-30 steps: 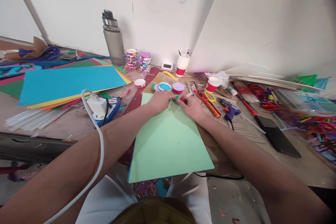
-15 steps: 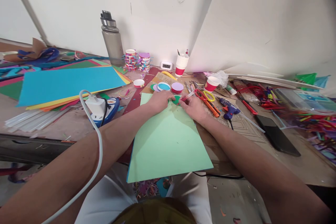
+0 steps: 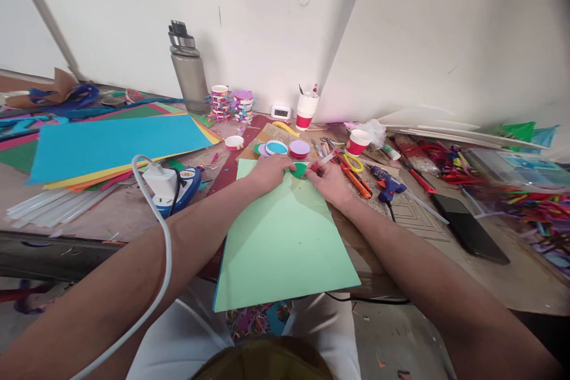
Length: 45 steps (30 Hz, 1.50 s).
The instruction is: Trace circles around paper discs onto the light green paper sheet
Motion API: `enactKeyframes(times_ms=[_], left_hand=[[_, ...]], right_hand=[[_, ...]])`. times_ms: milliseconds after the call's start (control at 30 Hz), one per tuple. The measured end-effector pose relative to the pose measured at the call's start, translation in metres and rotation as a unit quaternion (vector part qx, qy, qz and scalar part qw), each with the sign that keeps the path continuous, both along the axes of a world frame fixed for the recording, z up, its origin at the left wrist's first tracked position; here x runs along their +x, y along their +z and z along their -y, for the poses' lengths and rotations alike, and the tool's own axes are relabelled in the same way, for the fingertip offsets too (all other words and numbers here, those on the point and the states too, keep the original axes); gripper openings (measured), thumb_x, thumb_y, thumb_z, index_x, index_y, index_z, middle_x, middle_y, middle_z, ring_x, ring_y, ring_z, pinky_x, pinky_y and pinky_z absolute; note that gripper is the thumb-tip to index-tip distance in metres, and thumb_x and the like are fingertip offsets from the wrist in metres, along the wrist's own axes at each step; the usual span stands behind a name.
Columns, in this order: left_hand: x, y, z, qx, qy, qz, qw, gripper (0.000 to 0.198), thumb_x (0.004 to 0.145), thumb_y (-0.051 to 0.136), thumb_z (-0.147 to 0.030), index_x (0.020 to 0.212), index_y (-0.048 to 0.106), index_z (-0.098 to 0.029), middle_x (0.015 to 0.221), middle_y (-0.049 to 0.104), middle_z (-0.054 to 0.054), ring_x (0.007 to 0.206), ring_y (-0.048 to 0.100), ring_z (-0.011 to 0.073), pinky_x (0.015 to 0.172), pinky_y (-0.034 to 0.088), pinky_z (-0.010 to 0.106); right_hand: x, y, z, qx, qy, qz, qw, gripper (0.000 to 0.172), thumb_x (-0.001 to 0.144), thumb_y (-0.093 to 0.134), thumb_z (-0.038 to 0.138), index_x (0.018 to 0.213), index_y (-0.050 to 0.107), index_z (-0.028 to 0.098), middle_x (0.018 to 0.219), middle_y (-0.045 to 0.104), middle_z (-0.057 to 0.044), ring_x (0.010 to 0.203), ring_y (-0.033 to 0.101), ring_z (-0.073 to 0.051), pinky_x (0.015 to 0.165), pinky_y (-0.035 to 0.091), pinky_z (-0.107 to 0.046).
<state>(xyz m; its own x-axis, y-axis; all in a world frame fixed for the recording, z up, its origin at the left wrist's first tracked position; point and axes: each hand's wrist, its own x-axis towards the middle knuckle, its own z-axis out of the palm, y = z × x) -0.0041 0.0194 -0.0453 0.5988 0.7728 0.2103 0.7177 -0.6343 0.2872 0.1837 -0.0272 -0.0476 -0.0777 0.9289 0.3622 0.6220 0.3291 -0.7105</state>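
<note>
On the pale green paper sheet (image 3: 285, 243), near its far edge, lies a green paper circle (image 3: 300, 170). My left hand (image 3: 272, 172) has its bent fingers and thumb on the circle's left side, holding it against the sheet. My right hand (image 3: 328, 181) is closed around a slim pen (image 3: 327, 160) with a pale barrel and reddish end, its tip at the circle's right edge. Just beyond my hands stand a blue-topped paper ring (image 3: 276, 148) and a purple-topped red cup base (image 3: 300, 149).
Scissors (image 3: 356, 163), an orange cutter (image 3: 361, 185), a blue glue gun (image 3: 392, 189) and a phone (image 3: 467, 228) lie to the right. A power strip with a white charger (image 3: 161, 183) and coloured sheets (image 3: 116, 142) are left. A bottle (image 3: 189, 74) stands behind.
The pen and my right fingers have shifted slightly at the circle's right edge. My left hand stays in place, and the view has tilted a little.
</note>
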Motion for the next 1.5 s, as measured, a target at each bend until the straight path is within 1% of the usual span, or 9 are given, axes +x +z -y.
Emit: enactKeyframes(times_ms=[167,400,533,700,833,1167,1333,1433,1500], left_hand=[[-0.003,-0.003,-0.003,0.001,-0.009,0.021,1.000,0.045,0.086,0.039,-0.003,0.109,0.072,-0.024,0.123,0.070,0.001,0.121,0.059,0.0193,0.103,0.043,0.036],[-0.008,0.005,-0.003,-0.002,-0.032,0.074,0.997,0.038,0.087,0.045,-0.007,0.108,0.072,-0.023,0.121,0.071,0.002,0.111,0.063,0.0181,0.100,0.046,0.031],[-0.016,0.019,-0.006,0.006,0.027,0.116,0.993,0.031,0.090,0.046,-0.016,0.104,0.073,-0.022,0.112,0.074,0.001,0.104,0.065,0.0176,0.095,0.049,0.029],[-0.034,0.034,-0.010,-0.039,0.039,0.000,0.998,0.024,0.085,0.055,-0.030,0.096,0.075,-0.022,0.100,0.075,0.001,0.089,0.067,0.0185,0.075,0.050,0.026],[-0.040,0.035,-0.010,-0.053,-0.005,-0.085,0.995,0.030,0.079,0.063,-0.041,0.100,0.074,-0.022,0.105,0.072,0.002,0.094,0.065,0.0195,0.077,0.047,0.025],[-0.035,0.037,-0.003,-0.080,-0.010,-0.092,0.992,0.028,0.076,0.065,-0.044,0.092,0.074,-0.023,0.105,0.071,0.002,0.093,0.064,0.0186,0.077,0.046,0.024],[-0.036,0.054,0.009,-0.159,-0.051,-0.044,0.985,0.025,0.081,0.061,-0.043,0.085,0.074,-0.022,0.091,0.075,-0.001,0.085,0.066,0.0159,0.073,0.046,0.023],[-0.038,0.056,0.009,-0.212,-0.056,0.031,0.975,0.031,0.084,0.059,-0.047,0.090,0.072,-0.020,0.086,0.074,0.001,0.077,0.067,0.0155,0.068,0.047,0.024],[-0.038,0.051,0.005,-0.175,-0.044,0.081,0.980,0.032,0.084,0.059,-0.046,0.094,0.071,-0.018,0.089,0.074,0.002,0.079,0.066,0.0159,0.068,0.048,0.024]], right_hand=[[0.001,-0.005,-0.005,0.029,-0.006,-0.084,0.996,0.016,0.083,0.054,0.034,0.086,0.062,0.021,0.076,0.070,-0.003,0.072,0.065,-0.018,0.068,0.050,-0.028],[-0.002,-0.007,-0.007,0.000,0.007,-0.026,1.000,0.014,0.085,0.053,0.030,0.083,0.064,0.021,0.076,0.071,-0.001,0.074,0.067,-0.019,0.072,0.049,-0.030],[-0.002,-0.004,-0.007,-0.001,0.001,-0.014,1.000,0.013,0.086,0.054,0.026,0.084,0.066,0.021,0.078,0.073,-0.002,0.076,0.068,-0.019,0.075,0.049,-0.030],[-0.003,-0.002,-0.006,0.009,-0.004,0.023,1.000,0.012,0.086,0.056,0.024,0.082,0.067,0.022,0.078,0.073,-0.002,0.076,0.068,-0.018,0.075,0.049,-0.028],[-0.003,-0.001,-0.006,0.008,-0.004,0.056,0.998,0.013,0.088,0.054,0.023,0.085,0.067,0.021,0.078,0.072,-0.002,0.077,0.067,-0.018,0.078,0.047,-0.028],[-0.003,0.001,-0.005,0.036,0.009,0.021,0.999,0.015,0.088,0.053,0.023,0.084,0.067,0.021,0.083,0.073,-0.002,0.078,0.067,-0.018,0.076,0.047,-0.028],[-0.002,-0.001,-0.006,0.026,0.007,0.069,0.997,0.015,0.089,0.055,0.024,0.083,0.069,0.022,0.085,0.074,-0.003,0.079,0.067,-0.020,0.082,0.048,-0.031],[-0.003,-0.001,-0.006,0.032,0.066,0.055,0.996,0.018,0.090,0.053,0.026,0.083,0.070,0.023,0.093,0.075,-0.002,0.086,0.068,-0.019,0.087,0.049,-0.032],[-0.005,-0.002,-0.006,0.042,0.115,0.031,0.992,0.021,0.090,0.052,0.027,0.082,0.070,0.024,0.097,0.074,-0.001,0.093,0.067,-0.019,0.091,0.049,-0.032]])
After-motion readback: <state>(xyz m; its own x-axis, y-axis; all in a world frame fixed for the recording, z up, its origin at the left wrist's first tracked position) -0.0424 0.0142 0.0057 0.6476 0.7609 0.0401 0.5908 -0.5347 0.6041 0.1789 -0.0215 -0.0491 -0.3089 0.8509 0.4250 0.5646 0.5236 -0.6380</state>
